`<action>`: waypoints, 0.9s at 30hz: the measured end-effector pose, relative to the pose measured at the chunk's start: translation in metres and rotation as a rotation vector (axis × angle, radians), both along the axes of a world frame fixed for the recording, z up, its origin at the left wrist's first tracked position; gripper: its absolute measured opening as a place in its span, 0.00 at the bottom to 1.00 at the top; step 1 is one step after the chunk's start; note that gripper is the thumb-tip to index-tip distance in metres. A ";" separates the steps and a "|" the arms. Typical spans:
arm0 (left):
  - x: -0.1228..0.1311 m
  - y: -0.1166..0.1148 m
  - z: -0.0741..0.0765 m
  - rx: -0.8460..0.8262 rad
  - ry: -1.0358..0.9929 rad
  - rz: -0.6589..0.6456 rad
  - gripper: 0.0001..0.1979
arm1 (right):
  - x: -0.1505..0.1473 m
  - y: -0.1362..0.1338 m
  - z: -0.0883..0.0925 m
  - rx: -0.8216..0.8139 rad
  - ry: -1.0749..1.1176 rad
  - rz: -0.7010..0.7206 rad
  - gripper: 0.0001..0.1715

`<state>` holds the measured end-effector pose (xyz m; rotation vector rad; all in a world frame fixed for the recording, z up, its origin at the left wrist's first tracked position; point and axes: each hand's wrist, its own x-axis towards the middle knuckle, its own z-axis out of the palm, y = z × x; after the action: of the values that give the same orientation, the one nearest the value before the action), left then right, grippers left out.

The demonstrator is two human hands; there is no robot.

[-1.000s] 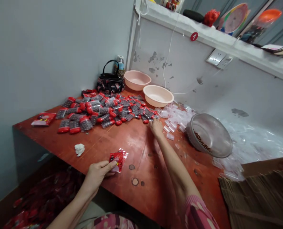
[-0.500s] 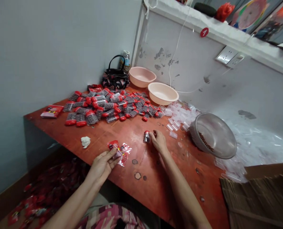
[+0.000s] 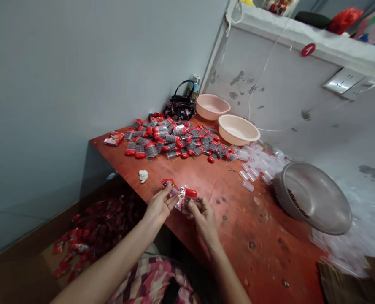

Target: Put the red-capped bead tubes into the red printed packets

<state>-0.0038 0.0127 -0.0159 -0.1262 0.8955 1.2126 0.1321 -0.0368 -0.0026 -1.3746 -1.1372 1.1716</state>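
My left hand (image 3: pixel 158 206) pinches a small red printed packet (image 3: pixel 171 185) by its edge, near the front of the red-brown table (image 3: pixel 206 177). My right hand (image 3: pixel 203 215) is closed on a small clear case with a red cap (image 3: pixel 189 195), held right against the packet's shiny open end. Both hands meet just above the table top. Farther back lies a heap of several more red-capped clear cases (image 3: pixel 171 141).
Two pink basins (image 3: pixel 238 128) and a black handbag (image 3: pixel 180 107) stand at the back by the wall. A tilted metal bowl (image 3: pixel 314 198) holding small brown pieces sits at right among clear plastic pieces (image 3: pixel 257 162). Below left, a cardboard box (image 3: pixel 79 236) holds several red packets. A white wad (image 3: pixel 143 175) lies on the table.
My right hand took a red-capped case from the heap and carried it back to the packet in my left hand. The view has swung left.
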 end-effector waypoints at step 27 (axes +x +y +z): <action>0.005 -0.010 0.009 0.493 0.293 -0.485 0.09 | -0.014 -0.013 -0.012 0.131 -0.073 -0.044 0.12</action>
<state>0.0014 0.0026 -0.0071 0.6458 0.7893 0.9687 0.1183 -0.0499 -0.0142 -1.3438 -1.2074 1.0043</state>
